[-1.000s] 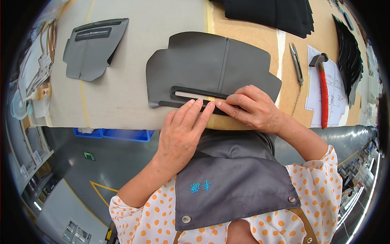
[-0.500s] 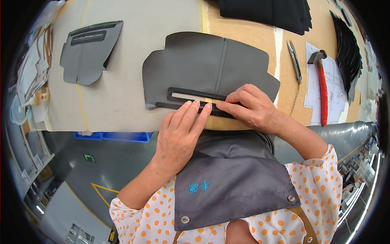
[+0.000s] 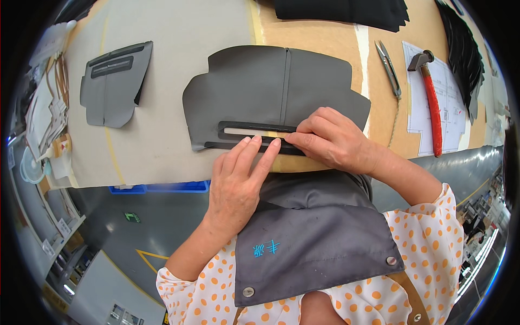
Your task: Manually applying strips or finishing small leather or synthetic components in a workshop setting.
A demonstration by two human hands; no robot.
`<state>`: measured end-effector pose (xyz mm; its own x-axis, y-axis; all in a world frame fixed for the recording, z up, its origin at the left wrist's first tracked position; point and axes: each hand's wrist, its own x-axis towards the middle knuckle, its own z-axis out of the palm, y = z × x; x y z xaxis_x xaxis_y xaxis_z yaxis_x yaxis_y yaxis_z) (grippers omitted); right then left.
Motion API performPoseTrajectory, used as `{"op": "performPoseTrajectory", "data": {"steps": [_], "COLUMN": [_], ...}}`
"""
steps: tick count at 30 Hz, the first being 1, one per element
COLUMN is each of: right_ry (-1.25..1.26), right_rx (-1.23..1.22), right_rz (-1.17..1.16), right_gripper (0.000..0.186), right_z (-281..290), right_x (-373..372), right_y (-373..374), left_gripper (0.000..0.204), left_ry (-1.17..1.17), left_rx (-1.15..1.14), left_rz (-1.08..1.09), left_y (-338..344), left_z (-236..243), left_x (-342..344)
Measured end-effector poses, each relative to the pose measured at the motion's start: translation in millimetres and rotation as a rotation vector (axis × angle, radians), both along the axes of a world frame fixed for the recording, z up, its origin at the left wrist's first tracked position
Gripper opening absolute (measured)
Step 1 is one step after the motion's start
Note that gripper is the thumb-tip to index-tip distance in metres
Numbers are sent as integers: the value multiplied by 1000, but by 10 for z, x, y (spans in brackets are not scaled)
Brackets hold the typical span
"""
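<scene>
Along the grey panel's [image 3: 238,86] near side, step looks like pressing or aligning black edging [image 3: 249,124] round its slot [image 3: 244,131]; next move likely calls for even fingertip pressure there. Left hand [image 3: 235,181] loosely unfolded, fingertips on the edging's near bar, grasping nothing; right hand [image 3: 336,141] half-curled over the panel's near-right part, thumb and forefinger at the edging, can't tell if pinching. Panel lies on the table [image 3: 154,146], smaller grey panel [image 3: 115,86] left of it, snips [image 3: 389,70] and red-handled hammer [image 3: 432,103] right, black stack [image 3: 341,13] beyond.
</scene>
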<state>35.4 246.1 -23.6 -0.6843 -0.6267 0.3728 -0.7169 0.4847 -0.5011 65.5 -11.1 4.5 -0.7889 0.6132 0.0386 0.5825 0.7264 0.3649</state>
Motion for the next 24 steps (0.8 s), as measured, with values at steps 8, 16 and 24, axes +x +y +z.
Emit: {"op": "performPoseTrajectory", "data": {"steps": [8, 16, 24], "right_ry": [-141, -42, 1], "right_rx": [-68, -23, -8], "right_rz": [-94, -37, -20], "right_gripper": [30, 41, 44], "right_z": [50, 13, 3], "right_x": [36, 118, 142], "right_y": [-69, 16, 29], "left_gripper": [62, 64, 59], "left_ry": [15, 46, 68], "left_rx": [-41, -55, -51], "left_rz": [-17, -19, -66], "left_y": [5, -11, -59], "left_z": [26, -4, -37], "left_x": [1, 12, -2]}}
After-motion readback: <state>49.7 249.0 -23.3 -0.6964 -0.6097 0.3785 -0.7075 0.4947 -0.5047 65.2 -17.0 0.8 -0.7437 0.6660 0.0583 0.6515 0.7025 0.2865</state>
